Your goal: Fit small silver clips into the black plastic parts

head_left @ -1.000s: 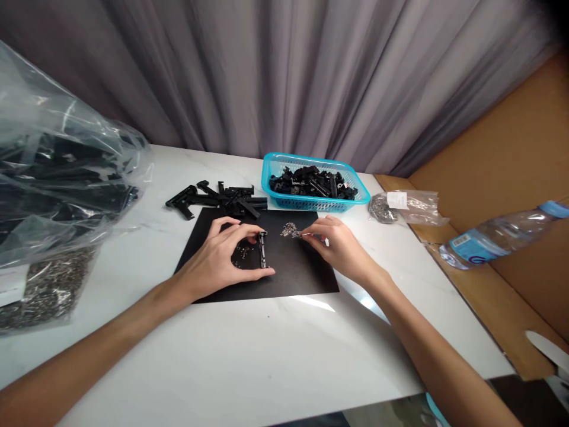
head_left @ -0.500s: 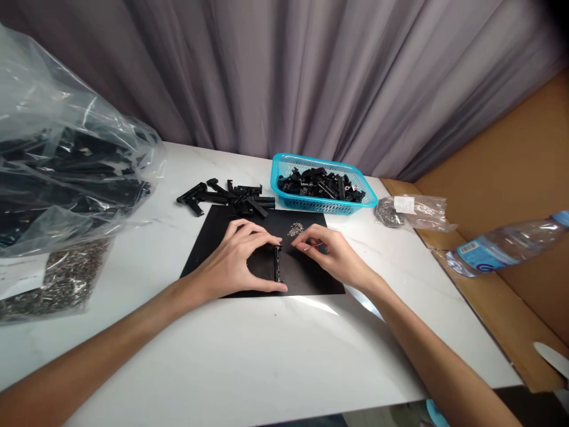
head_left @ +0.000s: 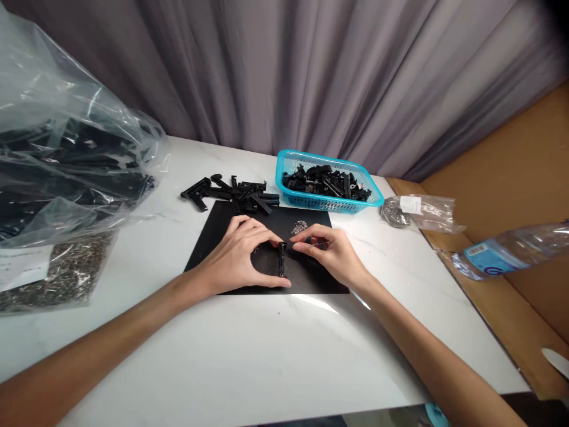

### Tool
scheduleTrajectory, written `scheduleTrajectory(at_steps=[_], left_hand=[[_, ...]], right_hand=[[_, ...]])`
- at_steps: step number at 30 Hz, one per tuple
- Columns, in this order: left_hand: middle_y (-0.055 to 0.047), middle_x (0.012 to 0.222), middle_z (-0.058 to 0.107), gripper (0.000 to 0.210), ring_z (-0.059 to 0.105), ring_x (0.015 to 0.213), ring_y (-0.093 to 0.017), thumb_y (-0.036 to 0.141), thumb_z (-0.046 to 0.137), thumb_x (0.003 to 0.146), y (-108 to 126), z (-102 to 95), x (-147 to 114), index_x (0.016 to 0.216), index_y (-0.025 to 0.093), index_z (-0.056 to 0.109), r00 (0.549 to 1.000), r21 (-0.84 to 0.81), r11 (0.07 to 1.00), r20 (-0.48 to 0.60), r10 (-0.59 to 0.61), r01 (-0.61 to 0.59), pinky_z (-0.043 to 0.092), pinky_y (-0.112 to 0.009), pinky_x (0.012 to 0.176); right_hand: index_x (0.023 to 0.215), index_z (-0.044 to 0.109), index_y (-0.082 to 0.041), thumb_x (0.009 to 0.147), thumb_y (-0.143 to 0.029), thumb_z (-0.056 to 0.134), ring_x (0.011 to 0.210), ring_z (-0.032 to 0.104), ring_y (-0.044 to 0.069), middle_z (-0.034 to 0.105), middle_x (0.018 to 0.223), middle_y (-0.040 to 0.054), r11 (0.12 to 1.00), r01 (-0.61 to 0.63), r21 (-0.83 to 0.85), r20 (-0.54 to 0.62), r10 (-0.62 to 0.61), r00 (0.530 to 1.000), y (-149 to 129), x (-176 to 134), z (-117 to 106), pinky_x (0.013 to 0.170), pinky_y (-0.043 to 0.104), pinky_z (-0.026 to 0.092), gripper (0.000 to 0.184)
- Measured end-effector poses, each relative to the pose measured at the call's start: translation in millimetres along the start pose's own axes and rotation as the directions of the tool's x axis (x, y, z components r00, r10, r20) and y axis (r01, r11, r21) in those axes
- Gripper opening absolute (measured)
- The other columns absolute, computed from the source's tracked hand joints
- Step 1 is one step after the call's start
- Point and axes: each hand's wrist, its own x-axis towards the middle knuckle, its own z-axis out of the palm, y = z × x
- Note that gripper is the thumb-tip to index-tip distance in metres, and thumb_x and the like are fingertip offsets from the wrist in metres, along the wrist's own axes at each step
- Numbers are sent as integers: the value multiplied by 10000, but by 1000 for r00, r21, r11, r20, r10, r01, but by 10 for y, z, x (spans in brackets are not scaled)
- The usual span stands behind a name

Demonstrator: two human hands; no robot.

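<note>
Head view: slim black plastic bar [head_left: 281,261] spanned end-to-end by your left grip [head_left: 242,252], thumb against fingers
Right grip [head_left: 331,249]: fingertips bunched just beside it; contents unclear

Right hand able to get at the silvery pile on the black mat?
Probably yes: the right hand is close by the silvery pile, nothing visible between, though it seems to hold something thin. The left hand, holding a black part, is off to the left.
</note>
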Motion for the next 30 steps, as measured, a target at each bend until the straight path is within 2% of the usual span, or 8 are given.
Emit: scheduleTrajectory(at_steps=[4, 8, 13, 19, 26, 30], left_hand=[[-22, 1043, 745, 669, 637, 1076, -283, 770, 817, 660, 6, -3, -2, 1034, 228, 700, 1000, -3, 1000, -3, -9, 9, 323, -478, 1069], [-13, 1036, 748, 668, 642, 1069, -276, 772, 812, 666, -2, 18, -1, 1032, 228, 686, 1000, -18, 1000, 3, -6, 6, 321, -475, 1075], [-12, 1053, 751, 671, 646, 1064, -273, 775, 809, 668, -7, 37, 4, 1020, 221, 670, 1000, -32, 999, -2, -3, 3, 319, -476, 1084], [-26, 1041, 747, 675, 633, 1080, -290, 768, 818, 656, 18, 30, 0, 1014, 214, 675, 1000, -46, 999, -12, -21, 21, 332, -485, 1085], [-34, 1032, 740, 666, 618, 1090, -302, 762, 820, 650, 22, 51, -2, 1007, 219, 672, 999, -56, 998, -16, -30, 29, 338, -493, 1089], [-39, 1039, 743, 669, 616, 1083, -296, 772, 805, 666, 25, 52, -5, 1010, 214, 672, 999, -50, 998, -19, -30, 29, 339, -490, 1085]], right_hand=[[927, 788, -220, 878, -279, 793, 635, 514, 124, 722, 824, -8, 996, -53, 65, -19, 54, 998, -10, 4, 29, 605, 273, 415, 77], [892, 778, -211, 889, -303, 774, 664, 562, 126, 758, 914, 16, 992, -67, 107, 18, 65, 998, -25, 8, 57, 615, 271, 424, 92], [884, 777, -202, 880, -352, 778, 679, 603, 140, 764, 907, 31, 986, -63, 153, -6, 65, 998, -42, 22, 90, 601, 267, 446, 150], [899, 786, -197, 871, -344, 778, 619, 510, 120, 759, 905, 31, 993, -62, 96, -36, 66, 997, -60, 20, 143, 583, 273, 413, 150], [884, 785, -209, 887, -290, 759, 728, 571, 157, 752, 943, 47, 999, 11, 40, -55, -9, 998, 6, 15, 226, 654, 293, 464, 85], [897, 782, -208, 900, -262, 749, 720, 565, 148, 737, 968, 44, 1000, 13, 23, -97, -10, 995, 18, -10, 279, 651, 287, 469, 64]])
